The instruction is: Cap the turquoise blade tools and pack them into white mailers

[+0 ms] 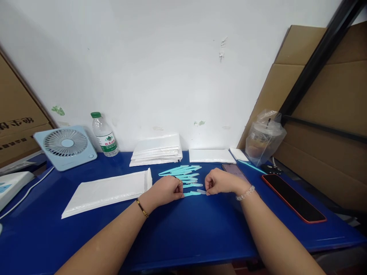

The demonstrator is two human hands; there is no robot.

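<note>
My left hand [169, 190] is closed, pinching the handle end of a turquoise eyebrow razor [191, 193] low over the table. At the razor's other end sits a translucent cap [201, 191], pinched between the thumb and fingers of my right hand [215, 181]. Just beyond my hands, several more turquoise eyebrow razors [183, 168] with pale caps lie in a loose row, partly covered by my left hand. To the left lies a white padded envelope [107, 191], its flap end towards the razors.
Against the wall are a stack of white envelopes [156, 149], a white packet [212, 156], a water bottle [105, 135] and a blue fan [67, 147]. On the right lie a red-edged phone [294, 198], another phone [233, 170] and a bagged drink cup [265, 139].
</note>
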